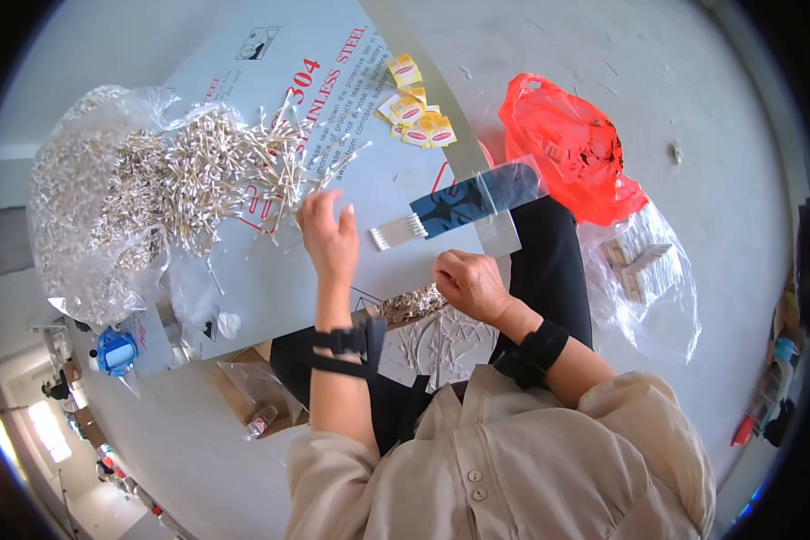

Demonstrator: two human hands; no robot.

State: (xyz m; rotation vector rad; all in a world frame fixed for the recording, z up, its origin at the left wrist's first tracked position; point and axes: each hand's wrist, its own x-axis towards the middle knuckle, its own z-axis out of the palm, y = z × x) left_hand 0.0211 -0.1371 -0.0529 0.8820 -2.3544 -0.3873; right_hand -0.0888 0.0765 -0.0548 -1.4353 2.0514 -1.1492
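A large loose heap of cotton swabs [189,166] spills from a clear plastic bag [67,193] over the left of the table. My left hand [329,232] is at the heap's right edge, its fingertips by a few stray swabs and its thumb held apart. Right of it, a neat row of swabs [398,232] lies partly in a flat clear sleeve with a dark blue patterned panel [454,205]. My right hand [473,284] is curled closed near the table's front edge, below that sleeve. Whatever its fingers may hold is hidden.
Small yellow-and-white labels [414,112] lie near the table's right edge. Beyond it are a red plastic bag [562,144] and a clear bag with packed swabs [639,265]. More swabs [432,346] lie below at my lap. A blue container [117,351] stands at left.
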